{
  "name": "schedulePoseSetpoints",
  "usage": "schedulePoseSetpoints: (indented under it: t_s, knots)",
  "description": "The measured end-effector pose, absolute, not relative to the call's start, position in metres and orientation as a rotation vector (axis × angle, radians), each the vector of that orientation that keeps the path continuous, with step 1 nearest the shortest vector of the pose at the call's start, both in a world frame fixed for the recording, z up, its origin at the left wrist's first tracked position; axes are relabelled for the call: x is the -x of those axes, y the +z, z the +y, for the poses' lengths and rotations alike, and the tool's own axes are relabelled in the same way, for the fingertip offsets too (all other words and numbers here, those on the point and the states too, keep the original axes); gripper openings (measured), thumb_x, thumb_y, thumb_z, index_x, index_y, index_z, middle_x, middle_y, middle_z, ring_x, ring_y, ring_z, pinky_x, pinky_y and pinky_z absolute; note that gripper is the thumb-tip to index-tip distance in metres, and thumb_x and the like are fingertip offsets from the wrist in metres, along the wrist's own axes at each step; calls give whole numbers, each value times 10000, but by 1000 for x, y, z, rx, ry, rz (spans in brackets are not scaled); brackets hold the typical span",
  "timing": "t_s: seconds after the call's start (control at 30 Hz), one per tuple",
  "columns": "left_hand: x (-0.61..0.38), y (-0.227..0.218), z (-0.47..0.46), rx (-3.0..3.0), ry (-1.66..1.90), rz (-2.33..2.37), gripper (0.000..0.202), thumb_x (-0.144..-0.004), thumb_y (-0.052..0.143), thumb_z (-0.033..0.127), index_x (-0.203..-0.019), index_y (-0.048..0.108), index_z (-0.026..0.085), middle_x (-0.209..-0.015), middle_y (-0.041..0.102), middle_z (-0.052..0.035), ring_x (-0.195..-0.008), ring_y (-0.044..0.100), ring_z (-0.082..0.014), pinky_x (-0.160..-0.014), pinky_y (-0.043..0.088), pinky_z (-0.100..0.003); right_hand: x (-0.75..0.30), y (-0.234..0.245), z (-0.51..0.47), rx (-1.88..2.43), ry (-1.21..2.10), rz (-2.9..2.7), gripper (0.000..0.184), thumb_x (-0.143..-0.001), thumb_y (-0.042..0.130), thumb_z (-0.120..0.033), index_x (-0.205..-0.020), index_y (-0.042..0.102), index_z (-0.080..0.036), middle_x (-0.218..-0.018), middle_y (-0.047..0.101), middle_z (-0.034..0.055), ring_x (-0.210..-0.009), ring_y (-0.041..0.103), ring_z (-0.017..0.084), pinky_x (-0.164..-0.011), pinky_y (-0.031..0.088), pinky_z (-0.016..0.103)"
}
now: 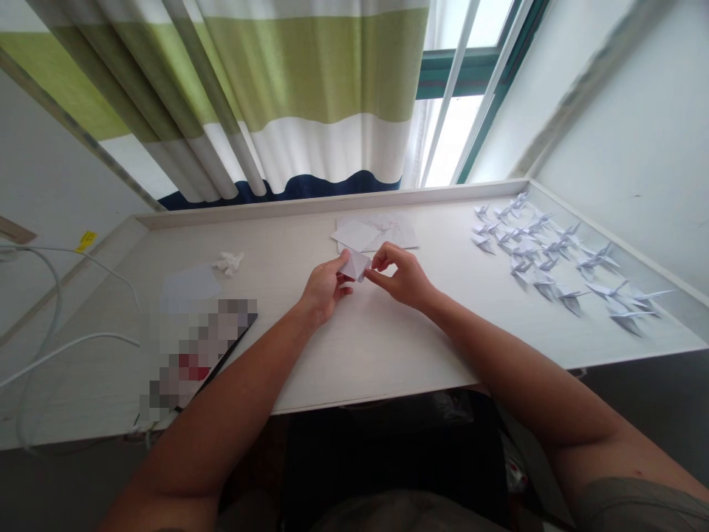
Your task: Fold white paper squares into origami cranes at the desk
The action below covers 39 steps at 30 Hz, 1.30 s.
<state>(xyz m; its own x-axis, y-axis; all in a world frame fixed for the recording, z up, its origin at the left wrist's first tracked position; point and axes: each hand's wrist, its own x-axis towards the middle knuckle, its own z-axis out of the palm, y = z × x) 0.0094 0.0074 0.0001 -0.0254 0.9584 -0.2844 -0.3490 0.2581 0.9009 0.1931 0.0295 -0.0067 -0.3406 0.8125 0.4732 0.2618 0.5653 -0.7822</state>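
Holding the folded paper (354, 264) at frame centre, the left hand (324, 288) grips one side while the fingers (379, 278) of the right hand (405, 278) pinch the other, where light, even pressure should keep creases crisp.

Daylight glare at window (459, 125); dim below table (388, 355); edges stretched wide-angle; pixelated patch (193, 362) lower left.

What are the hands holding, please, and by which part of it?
A folded white paper: the left hand grips its left side, the right hand its right edge.
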Motion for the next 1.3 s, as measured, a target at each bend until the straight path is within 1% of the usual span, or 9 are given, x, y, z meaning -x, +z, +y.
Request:
schedulePoseSetpoints:
  t_s: [0.13, 0.23, 0.5, 0.63, 0.8, 1.0, 1.1, 1.2, 1.3]
  knots:
    - [-9, 0, 8, -730, 1192, 1078, 371, -834, 843, 534, -890, 738, 183, -918, 749, -82, -728, 617, -162, -523, 406, -251, -195, 0, 26, 819, 751, -1976, 104, -898, 704, -309, -835, 704, -226, -886, 671, 53, -788, 589, 195, -740, 508, 369]
    - [-9, -1, 8, -749, 1172, 1067, 407, -823, 847, 567, -898, 738, 183, -944, 756, -90, -755, 633, -170, -528, 414, -249, -196, 0, 27, 845, 827, -1947, 125, -891, 706, -323, -832, 743, -219, -869, 674, 48, -768, 588, 185, -710, 485, 353]
    - [-8, -3, 7, -890, 1185, 1093, 507, -749, 885, 645, -880, 766, 170, -972, 772, -116, -854, 691, -211, -559, 484, -249, -194, -5, 32, 915, 950, -1799, 187, -866, 709, -376, -800, 710, -201, -791, 708, 26, -677, 554, 149, -638, 449, 313]
    - [-9, -2, 5, -1008, 1178, 1118, 557, -736, 875, 693, -878, 783, 162, -989, 777, -127, -894, 722, -230, -580, 527, -257, -192, -7, 33, 938, 1087, -1669, 197, -846, 731, -381, -815, 690, -191, -751, 722, 28, -658, 598, 147, -595, 465, 293]
    - [-9, -1, 4, -1077, 1186, 1145, 543, -748, 865, 684, -884, 801, 163, -1025, 797, -131, -883, 745, -235, -590, 567, -270, -190, -9, 33, 912, 1175, -1568, 234, -807, 793, -400, -843, 692, -192, -723, 721, 30, -641, 639, 155, -536, 482, 277]
    - [-6, 0, 5, -1283, 1292, 1264, 563, -795, 814, 711, -881, 826, 154, -838, 794, -104, -818, 755, -251, -556, 560, -276, -189, -6, 30, 930, 1009, -1654, 162, -839, 762, -351, -839, 719, -195, -768, 747, 33, -698, 657, 165, -618, 511, 305]
    - [-7, 2, 4, -1261, 1289, 1218, 532, -791, 839, 676, -900, 827, 155, -862, 805, -98, -827, 762, -245, -629, 600, -302, -188, -6, 28, 931, 993, -1666, 177, -841, 794, -358, -842, 714, -200, -784, 760, 31, -715, 676, 168, -644, 526, 310]
    - [-8, 5, 2, -1164, 1262, 1108, 491, -771, 895, 598, -947, 827, 145, -927, 819, -108, -858, 778, -238, -800, 639, -369, -187, -6, 28, 905, 1160, -1567, 290, -821, 843, -430, -914, 693, -200, -781, 770, 35, -722, 719, 182, -585, 527, 286]
    - [-9, 5, 2, -1075, 1228, 1035, 457, -753, 934, 527, -943, 830, 125, -961, 824, -124, -902, 783, -237, -939, 629, -412, -186, -5, 28, 908, 1289, -1461, 395, -779, 893, -468, -957, 665, -200, -759, 778, 34, -702, 749, 192, -533, 534, 260]
